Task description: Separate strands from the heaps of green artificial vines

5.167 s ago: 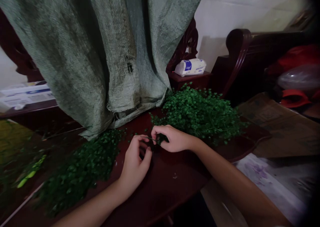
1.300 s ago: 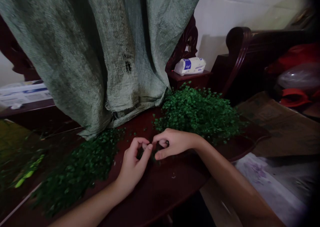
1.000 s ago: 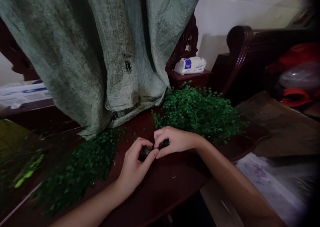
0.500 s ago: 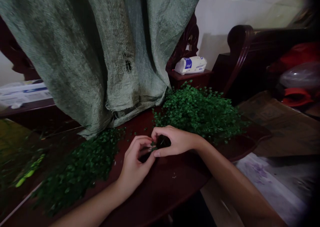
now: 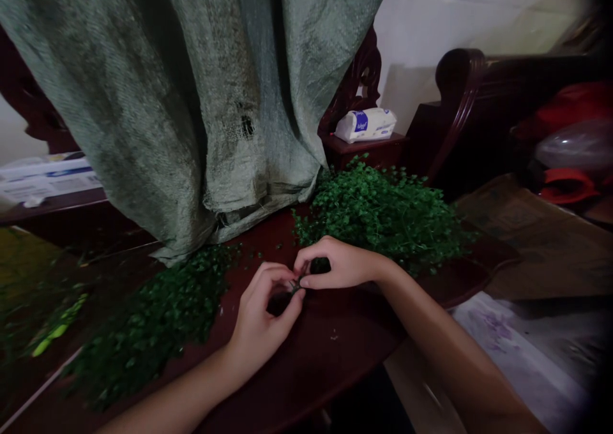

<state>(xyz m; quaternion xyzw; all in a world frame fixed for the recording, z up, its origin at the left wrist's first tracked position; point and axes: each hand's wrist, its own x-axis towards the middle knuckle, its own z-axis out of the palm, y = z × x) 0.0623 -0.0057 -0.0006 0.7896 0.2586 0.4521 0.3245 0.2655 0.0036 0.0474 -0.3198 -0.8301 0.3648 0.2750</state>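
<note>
Over the dark red table (image 5: 330, 370), my left hand (image 5: 261, 309) and my right hand (image 5: 347, 265) meet fingertip to fingertip. Thumb and fingers of each are curled into a pinch on a small green sprig (image 5: 295, 286), mostly hidden by the fingers. Just beyond my right hand lies a big loose heap of leafy green stems (image 5: 383, 210). To the left of my left hand spreads a lower, darker pile of leaves (image 5: 153, 319).
A grey-green woven sack (image 5: 230, 102) hangs down behind the table, its lower edge on the tabletop. A tissue pack (image 5: 368, 124) sits on a wooden ledge. Flattened cardboard (image 5: 546, 236) and a whitish sheet (image 5: 502, 338) lie at right.
My right hand has shifted slightly up, its thumb drawn closer to its fingers. My left thumb has moved a little to the right. Less of the sprig shows between the fingertips.
</note>
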